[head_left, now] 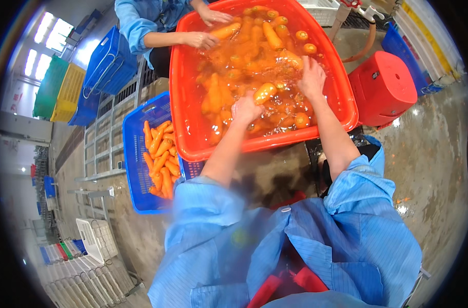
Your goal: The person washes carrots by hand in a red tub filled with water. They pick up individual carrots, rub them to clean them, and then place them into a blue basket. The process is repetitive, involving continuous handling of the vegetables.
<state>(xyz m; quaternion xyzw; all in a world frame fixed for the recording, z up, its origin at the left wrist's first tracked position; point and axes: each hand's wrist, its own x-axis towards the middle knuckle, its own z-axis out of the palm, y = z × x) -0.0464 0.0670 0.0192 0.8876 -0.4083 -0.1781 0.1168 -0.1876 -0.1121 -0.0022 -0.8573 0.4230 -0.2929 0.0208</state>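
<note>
Before me stands a red plastic tub (187,133), filled with water and many floating carrots. My left hand (247,109) is at the near side of the tub, around one end of a thick carrot (265,94) at the water's surface. Farther right, my right hand (312,79) reaches down against another carrot (291,58); its fingertips are partly hidden by splashing water, so its hold on that carrot is unclear. Loose carrots, such as one (301,120) by the near wall, float around both hands.
A co-worker's hands (201,40) are in the tub's far left, by a carrot (226,30). A blue plastic basket (132,169) of carrots (161,161) stands left on the wet floor. A red stool (388,86) is at right, near a tap (370,13). Stacked crates (106,65) stand back left.
</note>
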